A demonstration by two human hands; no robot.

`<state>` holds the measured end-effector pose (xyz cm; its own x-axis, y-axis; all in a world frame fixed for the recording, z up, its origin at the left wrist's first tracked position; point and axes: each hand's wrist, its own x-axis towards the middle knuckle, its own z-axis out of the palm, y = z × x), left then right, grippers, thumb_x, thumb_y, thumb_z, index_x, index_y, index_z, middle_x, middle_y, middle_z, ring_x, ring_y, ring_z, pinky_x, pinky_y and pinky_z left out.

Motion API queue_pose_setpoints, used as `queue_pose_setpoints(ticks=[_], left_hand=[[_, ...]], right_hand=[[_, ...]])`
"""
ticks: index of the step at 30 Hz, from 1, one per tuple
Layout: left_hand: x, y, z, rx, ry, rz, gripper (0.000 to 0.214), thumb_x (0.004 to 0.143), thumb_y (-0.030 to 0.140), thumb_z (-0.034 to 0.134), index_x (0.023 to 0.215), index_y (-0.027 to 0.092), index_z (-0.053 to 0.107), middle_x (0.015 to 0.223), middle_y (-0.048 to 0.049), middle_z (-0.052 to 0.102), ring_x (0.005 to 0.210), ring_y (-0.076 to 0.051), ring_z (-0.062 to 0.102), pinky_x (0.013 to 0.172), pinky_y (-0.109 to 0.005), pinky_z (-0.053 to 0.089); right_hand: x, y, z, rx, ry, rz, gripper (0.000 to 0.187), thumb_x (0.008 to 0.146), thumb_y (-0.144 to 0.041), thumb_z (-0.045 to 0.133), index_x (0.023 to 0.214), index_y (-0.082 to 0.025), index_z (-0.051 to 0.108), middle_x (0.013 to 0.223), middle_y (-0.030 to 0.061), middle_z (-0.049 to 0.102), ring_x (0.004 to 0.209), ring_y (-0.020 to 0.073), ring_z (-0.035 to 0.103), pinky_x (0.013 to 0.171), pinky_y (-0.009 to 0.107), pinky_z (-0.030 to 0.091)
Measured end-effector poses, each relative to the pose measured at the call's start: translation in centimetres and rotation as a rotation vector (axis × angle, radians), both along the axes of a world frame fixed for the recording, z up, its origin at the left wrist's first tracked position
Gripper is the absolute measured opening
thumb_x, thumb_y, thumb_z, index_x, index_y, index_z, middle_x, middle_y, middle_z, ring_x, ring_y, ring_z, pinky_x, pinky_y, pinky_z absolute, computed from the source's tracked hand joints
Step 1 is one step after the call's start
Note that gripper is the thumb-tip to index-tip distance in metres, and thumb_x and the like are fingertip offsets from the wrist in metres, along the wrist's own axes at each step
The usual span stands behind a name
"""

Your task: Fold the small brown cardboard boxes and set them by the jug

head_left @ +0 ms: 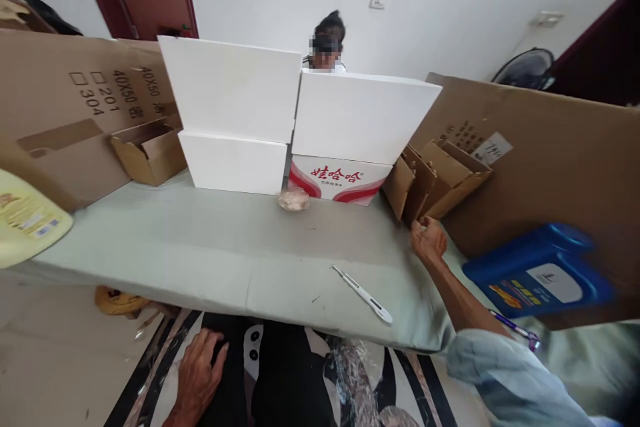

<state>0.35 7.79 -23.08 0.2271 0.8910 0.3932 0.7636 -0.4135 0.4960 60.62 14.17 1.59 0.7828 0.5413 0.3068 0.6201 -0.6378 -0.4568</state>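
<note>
My right hand [429,239] reaches over the right side of the table, fingers curled together at the foot of several open cardboard boxes [453,177]. Whatever its fingertips may pinch is too small to make out. Resting on my dark-clothed thigh below the table edge, my left hand [200,367] holds nothing, its fingers loosely apart. A white scalpel-like knife [364,295] with a slotted handle lies on the green tablecloth [200,247], left of my right forearm. A small clear-wrapped bundle [294,199] lies farther back, before the white boxes.
White boxes [230,90] and a red-printed carton [340,180] form a wall at the back; a person [327,43] is behind it. Cardboard panels flank both sides. A blue jug [540,273] lies right, near a purple pen-like thing [520,330]; a yellow bottle [30,220] stands left.
</note>
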Motion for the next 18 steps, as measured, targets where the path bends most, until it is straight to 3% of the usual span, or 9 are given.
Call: queue_pose_setpoints(ticks=[2,6,8,10,13,18], left_hand=[[0.3,-0.1,0.8,0.009,-0.016,-0.004,0.029,0.109,0.041,0.052,0.101,0.026,0.075,0.097,-0.0078,0.075,0.095,-0.028,0.075,0.084,-0.039,0.058],[0.9,-0.1,1.7,-0.011,-0.04,-0.029,0.022,0.108,0.034,0.054,0.1,0.024,0.072,0.097,-0.0073,0.071,0.094,-0.026,0.072,0.085,-0.038,0.056],[1.2,-0.1,2.1,-0.022,-0.037,-0.024,0.019,0.106,0.03,0.055,0.099,0.024,0.072,0.097,-0.0076,0.07,0.093,-0.027,0.07,0.085,-0.04,0.055],[1.6,-0.2,2.4,-0.038,-0.026,-0.016,0.015,0.102,0.025,0.058,0.099,0.023,0.072,0.099,-0.0083,0.07,0.095,-0.027,0.069,0.086,-0.041,0.054],[1.9,-0.4,2.8,-0.093,-0.009,0.001,0.013,0.093,0.018,0.063,0.099,0.022,0.074,0.101,-0.0093,0.07,0.099,-0.028,0.067,0.09,-0.043,0.053],[1.5,-0.1,4.7,-0.182,-0.073,-0.064,0.016,0.079,0.013,0.072,0.092,0.021,0.075,0.097,-0.0076,0.073,0.095,-0.025,0.066,0.086,-0.04,0.053]], right_hand=[[-2.2,-2.2,-0.8,0.027,-0.007,0.111,0.04,0.106,-0.035,0.046,0.112,-0.007,0.074,0.115,0.0304,0.073,0.102,0.0341,0.07,0.088,0.045,0.048],[-8.8,-7.4,-4.4,0.021,0.023,0.455,0.045,0.098,-0.065,0.053,0.084,-0.025,0.07,0.086,0.0114,0.074,0.079,0.0294,0.07,0.082,0.042,0.054],[-11.6,-9.6,-6.4,0.006,-0.041,0.714,0.053,0.097,-0.076,0.051,0.086,-0.028,0.069,0.086,0.0103,0.073,0.083,0.0308,0.071,0.083,0.044,0.056],[-13.1,-10.9,-8.0,0.007,-0.12,0.818,0.05,0.1,-0.074,0.051,0.093,-0.029,0.07,0.091,0.011,0.073,0.09,0.0329,0.073,0.086,0.047,0.058],[-12.8,-10.5,-9.8,0.059,-0.202,0.831,0.039,0.101,-0.064,0.049,0.09,-0.032,0.067,0.091,0.0114,0.072,0.089,0.0359,0.074,0.084,0.052,0.059],[-10.7,-6.1,-11.9,0.12,-0.249,0.854,0.03,0.093,-0.06,0.051,0.084,-0.036,0.065,0.086,0.0108,0.074,0.084,0.0392,0.076,0.078,0.057,0.061]])
